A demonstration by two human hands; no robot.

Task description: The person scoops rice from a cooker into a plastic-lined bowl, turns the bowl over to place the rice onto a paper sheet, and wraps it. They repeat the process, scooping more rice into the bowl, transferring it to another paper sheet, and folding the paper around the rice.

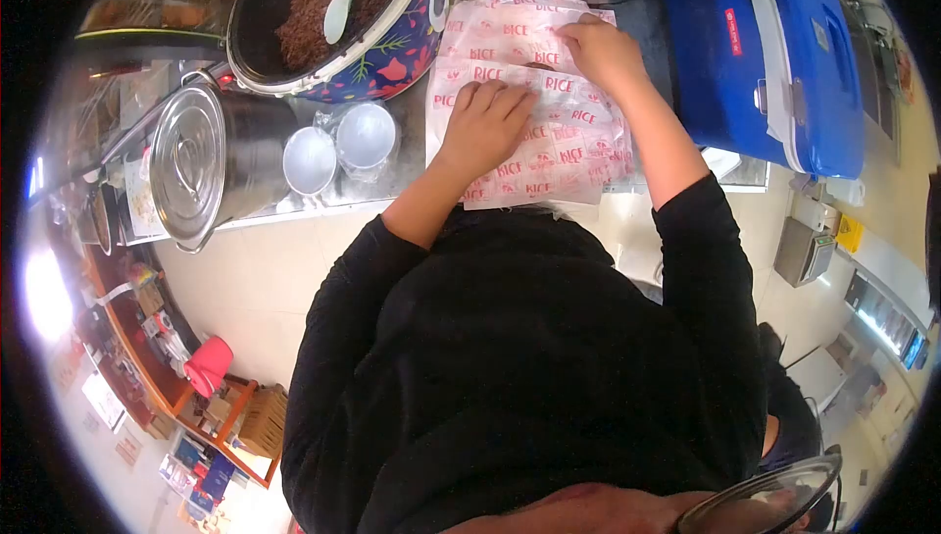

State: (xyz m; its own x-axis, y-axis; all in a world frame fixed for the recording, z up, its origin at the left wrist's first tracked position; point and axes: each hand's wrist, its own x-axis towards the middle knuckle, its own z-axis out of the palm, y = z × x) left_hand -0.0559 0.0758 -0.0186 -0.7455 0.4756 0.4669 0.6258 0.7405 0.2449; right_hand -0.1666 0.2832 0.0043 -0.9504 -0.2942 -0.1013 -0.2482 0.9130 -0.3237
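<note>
Sheets of white paper printed with red "RICE" lettering (pixel 549 156) lie overlapping on the metal counter. My left hand (pixel 487 125) rests on the paper near its middle, palm down, its fingers spread a little. Further right and higher up, my right hand (pixel 603 51) touches the upper right part of the sheets with its fingers bent together. Whether a paper edge is pinched between those fingers is too small to tell. A dark gap shows between the sheets, between my two hands.
Left of the paper stand a flowered pot (pixel 397 61) of dark rice with a pale spoon (pixel 338 16), two wrapped stacks of white cups (pixel 366 135) and a lidded steel pot (pixel 186 166). A blue cooler box (pixel 730 73) is at the right. Another person is partly visible at lower right.
</note>
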